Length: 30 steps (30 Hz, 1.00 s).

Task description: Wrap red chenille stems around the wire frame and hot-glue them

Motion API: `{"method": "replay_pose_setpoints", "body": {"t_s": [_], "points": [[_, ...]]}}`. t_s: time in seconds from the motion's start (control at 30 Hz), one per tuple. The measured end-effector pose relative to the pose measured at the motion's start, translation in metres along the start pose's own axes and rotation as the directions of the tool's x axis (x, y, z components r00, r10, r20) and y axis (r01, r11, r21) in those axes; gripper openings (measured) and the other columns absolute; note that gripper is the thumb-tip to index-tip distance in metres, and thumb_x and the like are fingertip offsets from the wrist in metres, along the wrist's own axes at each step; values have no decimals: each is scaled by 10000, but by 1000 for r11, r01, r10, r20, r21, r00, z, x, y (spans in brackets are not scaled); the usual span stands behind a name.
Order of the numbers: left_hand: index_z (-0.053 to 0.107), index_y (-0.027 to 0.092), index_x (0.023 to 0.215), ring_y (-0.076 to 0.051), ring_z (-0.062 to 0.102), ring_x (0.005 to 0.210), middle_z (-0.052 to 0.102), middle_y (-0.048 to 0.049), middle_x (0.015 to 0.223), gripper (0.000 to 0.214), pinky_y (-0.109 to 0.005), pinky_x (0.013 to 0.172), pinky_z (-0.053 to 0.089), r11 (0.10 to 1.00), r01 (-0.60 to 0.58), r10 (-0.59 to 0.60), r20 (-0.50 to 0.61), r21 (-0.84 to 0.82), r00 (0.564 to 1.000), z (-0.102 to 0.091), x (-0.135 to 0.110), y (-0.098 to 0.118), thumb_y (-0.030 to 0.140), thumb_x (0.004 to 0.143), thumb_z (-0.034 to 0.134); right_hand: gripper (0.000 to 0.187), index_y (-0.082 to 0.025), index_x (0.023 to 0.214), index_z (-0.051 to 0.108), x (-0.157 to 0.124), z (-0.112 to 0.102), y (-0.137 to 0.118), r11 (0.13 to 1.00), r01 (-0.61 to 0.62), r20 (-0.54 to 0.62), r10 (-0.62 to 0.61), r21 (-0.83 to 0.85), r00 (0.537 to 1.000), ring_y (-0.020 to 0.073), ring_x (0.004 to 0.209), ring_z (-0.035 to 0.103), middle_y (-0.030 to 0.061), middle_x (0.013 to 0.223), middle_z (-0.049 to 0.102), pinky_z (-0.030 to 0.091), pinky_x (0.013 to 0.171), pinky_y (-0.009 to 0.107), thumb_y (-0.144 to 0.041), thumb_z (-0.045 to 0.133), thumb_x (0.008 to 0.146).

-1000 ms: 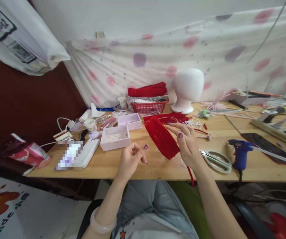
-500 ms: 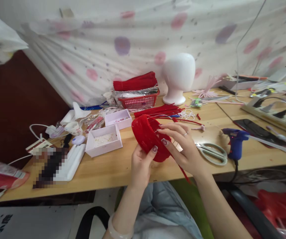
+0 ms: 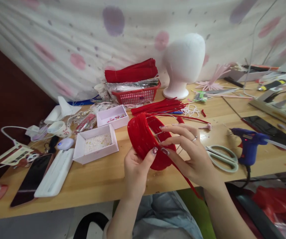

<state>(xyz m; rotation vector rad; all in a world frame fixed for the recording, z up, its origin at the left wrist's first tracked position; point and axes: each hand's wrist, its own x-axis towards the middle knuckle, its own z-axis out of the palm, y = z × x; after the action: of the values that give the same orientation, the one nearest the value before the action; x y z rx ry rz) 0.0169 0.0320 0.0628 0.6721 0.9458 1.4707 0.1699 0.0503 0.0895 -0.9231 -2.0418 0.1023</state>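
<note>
A wide ring wrapped in red chenille stems [image 3: 140, 137] is held above the front of the table, tilted so its hollow inside shows. My left hand [image 3: 138, 166] grips its lower left side, thumb pressed on the near rim and fingers hidden beneath. My right hand [image 3: 186, 149] is closed on the right side, fingertips and thumb pinching at the rim. Thin wire shows inside and above the ring. A loose red stem [image 3: 186, 179] trails down under my right hand. Behind the ring lies a bundle of red chenille stems [image 3: 157, 107].
Scissors [image 3: 222, 158] and a blue glue gun [image 3: 248, 142] lie at right, near a phone [image 3: 273, 131]. Two white boxes, one holding small beads [image 3: 76, 153], stand at left. A foam head [image 3: 184, 63] and red basket [image 3: 138, 96] stand behind.
The view has moved closer and lower, so the table things appear larger. Both hands keep hold of the red ring, and my right fingertips have shifted slightly along its rim.
</note>
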Motion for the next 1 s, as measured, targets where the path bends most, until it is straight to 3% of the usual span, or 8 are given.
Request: {"method": "replay_pose_setpoints", "body": {"t_s": [0.17,0.43,0.6,0.77,1.0], "points": [[767,127,892,-212,746,728,798,-96,839,325,-306,704,628,1000,9,-9,-16,25,1000,2,3,2,330,660,872,188,-232,1067,616,1,0,4,1000,13,13,-13,11,1000,240,1203,501,73,1272,617,399,1043,448,-112,574,929],[779,148,834,-176,730,700,792,-61,796,208,-251,693,611,989,132,-131,21,-61,991,5,3,6,256,672,854,216,-220,1061,650,4,-5,8,999,22,36,-23,31,999,254,1195,479,74,1309,592,394,1017,454,-80,590,908],[770,153,814,-139,716,674,781,-27,764,155,-195,698,582,986,137,-145,-92,-91,985,14,-2,12,182,669,817,232,-212,1043,681,3,-5,8,998,62,28,-63,26,998,277,1199,478,89,1326,589,390,1014,487,-60,615,881],[771,150,844,-186,734,726,783,-47,783,178,-226,684,590,988,136,-140,-57,-75,988,21,-6,16,218,686,815,322,-219,1156,649,1,-5,8,998,4,-38,-2,66,999,281,1153,516,92,1273,627,405,985,501,-77,627,867],[762,148,949,-230,733,863,786,-89,966,257,-285,780,594,989,143,-143,-2,27,990,17,-10,14,303,746,788,323,-224,1172,671,1,-5,4,999,26,-10,-26,-36,1000,273,1185,476,88,1287,581,389,1012,492,-86,603,888]]}}
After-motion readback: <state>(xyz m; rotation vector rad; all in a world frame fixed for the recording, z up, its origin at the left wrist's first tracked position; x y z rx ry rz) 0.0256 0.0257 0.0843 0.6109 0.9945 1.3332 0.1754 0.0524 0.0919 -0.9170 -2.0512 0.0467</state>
